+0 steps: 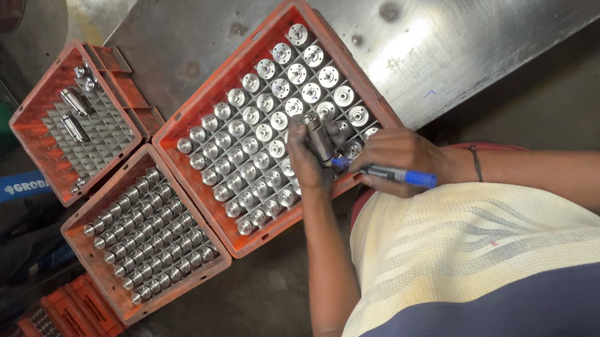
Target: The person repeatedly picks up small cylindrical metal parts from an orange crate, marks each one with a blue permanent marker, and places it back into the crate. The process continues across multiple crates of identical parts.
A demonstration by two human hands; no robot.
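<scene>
The left hand (308, 161) has its fingers closed around a short cylindrical polished steel part (318, 137), held upright just above the near edge of the large orange plastic grid crate (183, 133), which is filled with similar round steel parts standing in their cells. The right hand (395, 160) grips a blue-capped marker pen (392, 174), its tip touching the lower end of the held part. The crate rests on a scuffed grey metal counter (450, 17). Beside it lie a second orange crate packed with steel cylinders (146, 235) and a smaller orange crate (74, 121), mostly bare, holding a few loose parts.
</scene>
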